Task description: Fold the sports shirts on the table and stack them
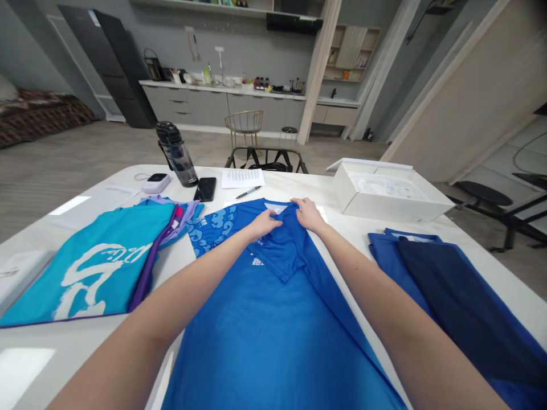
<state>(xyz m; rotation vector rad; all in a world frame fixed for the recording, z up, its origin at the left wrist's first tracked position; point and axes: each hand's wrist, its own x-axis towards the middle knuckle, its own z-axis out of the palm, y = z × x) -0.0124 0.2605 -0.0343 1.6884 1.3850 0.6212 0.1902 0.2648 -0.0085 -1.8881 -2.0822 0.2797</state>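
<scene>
A blue T-shirt [256, 319] lies lengthwise on the white table in front of me, its collar at the far end. Its right side is folded inward, and that short sleeve lies slantwise across the chest. The other sleeve, with a pale wave pattern, is spread to the left. My left hand [264, 225] rests on the fabric just left of the collar opening, thumb and fingers slightly apart. At the right of the collar, my right hand [309, 214] pinches the folded shoulder edge between thumb and fingers.
Folded teal and purple shirts [123, 250] lie left; folded dark blue garments [453, 296] lie right. Behind stand a water bottle [179, 156], a phone [205, 189], a small lilac device [156, 183], a paper sheet [243, 177], a pen [248, 192] and an open white box [384, 202].
</scene>
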